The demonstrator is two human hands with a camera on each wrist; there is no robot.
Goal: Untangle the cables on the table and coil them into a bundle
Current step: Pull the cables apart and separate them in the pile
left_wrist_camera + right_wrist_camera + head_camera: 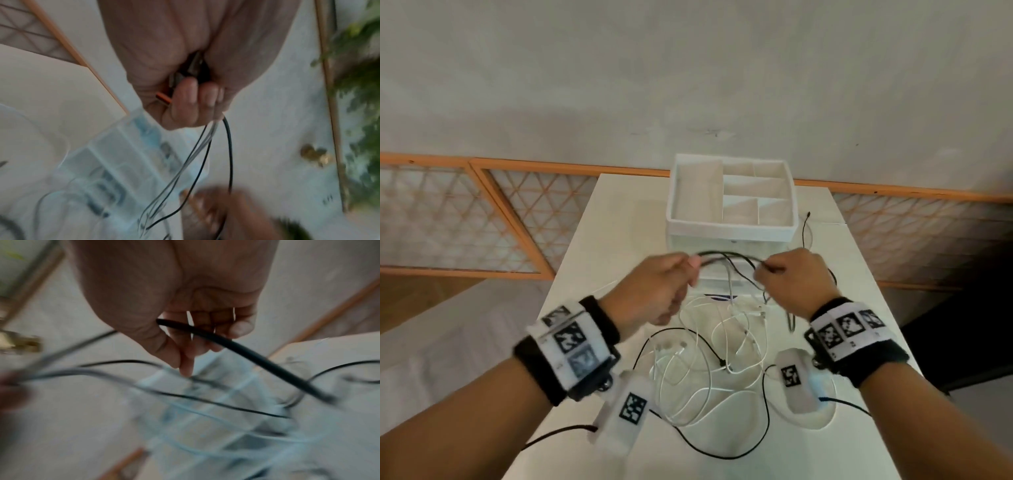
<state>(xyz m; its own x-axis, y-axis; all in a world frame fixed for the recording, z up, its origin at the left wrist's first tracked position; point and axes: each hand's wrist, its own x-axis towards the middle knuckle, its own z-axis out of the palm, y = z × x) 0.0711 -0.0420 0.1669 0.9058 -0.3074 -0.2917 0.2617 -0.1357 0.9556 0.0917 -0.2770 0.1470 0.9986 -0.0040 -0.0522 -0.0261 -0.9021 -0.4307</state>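
At the bottom of the head view, closest to the lens, two forearms wearing black wristbands with printed marker tags reach up the frame over a white table [859,260]. Between them, at lower centre, a loose tangle of white cables [709,359] lies on the tabletop, with a thin black cable [765,416] looping around and through it.

Above the tangle both hands are raised off the table. The left hand [654,291], at centre left, is clenched around several strands; the left wrist view shows its fingers [185,97] curled over dark and grey strands that trail down from the fist, with an orange-tipped connector [163,98] poking out beside them. The right hand [791,277], at centre right, grasps a black strand [726,255] that arcs across to the left hand; in the right wrist view a thicker black cable [246,352] runs out from between thumb and fingers, though blur hides the finer contact.

Beyond the hands, at upper centre, a white divided organiser box [732,195] sits on a clear plastic container [722,245].
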